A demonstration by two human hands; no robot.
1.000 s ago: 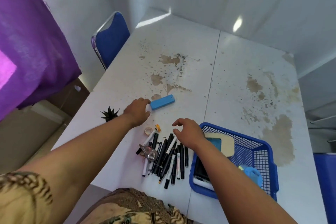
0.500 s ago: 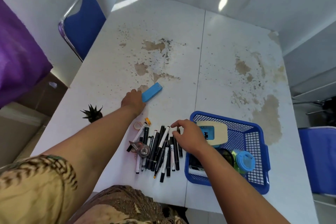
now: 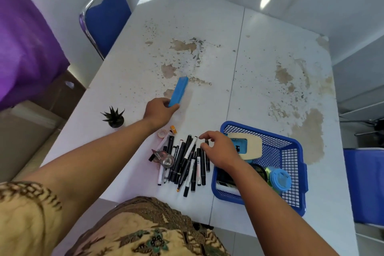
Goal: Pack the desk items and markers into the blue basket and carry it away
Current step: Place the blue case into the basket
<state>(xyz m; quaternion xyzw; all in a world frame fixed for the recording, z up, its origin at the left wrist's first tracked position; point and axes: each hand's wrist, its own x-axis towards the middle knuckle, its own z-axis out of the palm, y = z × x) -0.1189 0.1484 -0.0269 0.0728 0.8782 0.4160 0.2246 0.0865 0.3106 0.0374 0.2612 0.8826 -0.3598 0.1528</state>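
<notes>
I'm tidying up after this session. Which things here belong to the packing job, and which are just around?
Part of the job:
blue basket
markers
blue box in the left hand
tape dispenser
right hand at the markers

Just around:
small plant
blue chair
purple cloth

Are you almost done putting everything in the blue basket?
Not yet. The blue basket already holds a few things, like a round blue lid. The left hand holds the blue box; the right hand reaches over the markers. The markers, tape dispenser and little plant remain on the table.
</notes>
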